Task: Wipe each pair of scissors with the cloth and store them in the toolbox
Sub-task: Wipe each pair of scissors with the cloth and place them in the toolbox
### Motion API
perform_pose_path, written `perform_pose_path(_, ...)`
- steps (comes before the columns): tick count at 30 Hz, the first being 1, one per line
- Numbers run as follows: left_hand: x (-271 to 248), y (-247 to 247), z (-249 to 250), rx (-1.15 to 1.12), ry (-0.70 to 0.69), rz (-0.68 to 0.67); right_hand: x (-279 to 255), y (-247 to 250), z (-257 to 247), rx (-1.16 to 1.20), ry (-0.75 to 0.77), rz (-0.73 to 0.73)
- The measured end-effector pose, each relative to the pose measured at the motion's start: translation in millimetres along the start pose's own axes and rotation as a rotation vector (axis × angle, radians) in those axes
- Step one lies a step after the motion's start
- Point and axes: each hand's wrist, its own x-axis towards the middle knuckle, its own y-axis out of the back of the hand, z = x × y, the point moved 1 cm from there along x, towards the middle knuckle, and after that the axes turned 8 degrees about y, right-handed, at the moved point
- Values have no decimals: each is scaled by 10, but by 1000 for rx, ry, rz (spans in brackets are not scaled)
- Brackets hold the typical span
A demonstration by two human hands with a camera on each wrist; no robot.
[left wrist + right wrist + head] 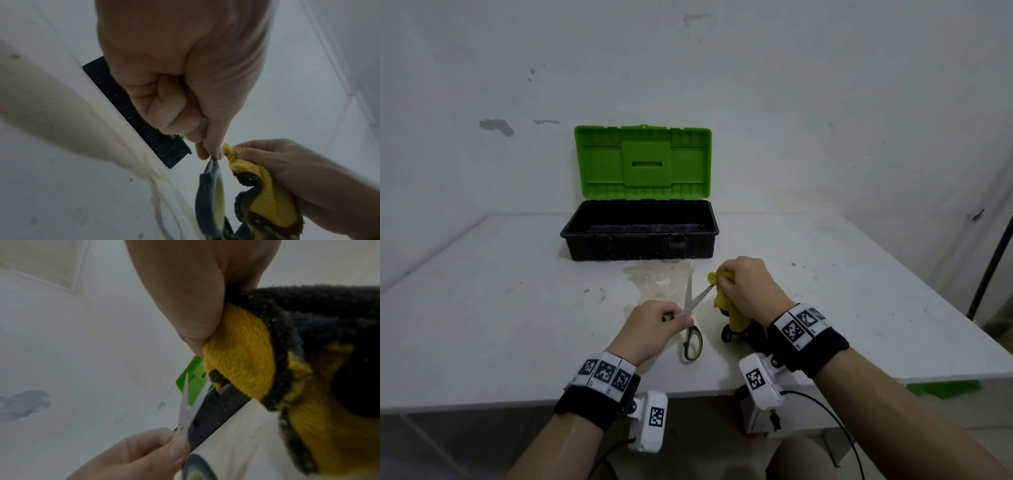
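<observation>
A pair of scissors (692,339) with grey and green handles has its blades spread in a V above the table. My left hand (681,318) pinches it near the pivot, with one handle in the fist. My right hand (722,279) grips a yellow cloth (724,301) bunched round the tip of the right blade. In the right wrist view the cloth (240,356) covers that blade's end while the other blade (185,402) stays bare. Under the hanging cloth lies a second pair with black handles (728,335). The toolbox (639,236) stands open behind, with its green lid (643,161) upright.
The white table (500,308) has a pale stain (654,277) in front of the toolbox. Its front edge runs just below my wrists. A dark pole (989,267) stands at the right, and a green object (941,389) peeks from under the table's right edge.
</observation>
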Motion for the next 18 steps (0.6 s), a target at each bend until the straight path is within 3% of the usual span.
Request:
perform_pose_path(2,6,-18,-22,-92,46,-15,-4,2,89,22,-29,99)
perform_pose_path(4,4,-55,-24,-299,137,-57,-89,-47,74,101,62,186)
perform_pose_path(6,-8,-87,-7,-498,232,-115,-219,-133,-20,191,221,204)
perform_pose_path(9,-15,-100,24,-578,267,-176,-307,-249,-73,230,341,159)
perform_pose_path(18,-30,-93,-21,-436,226,-163,-43,-60,184,154,52,297)
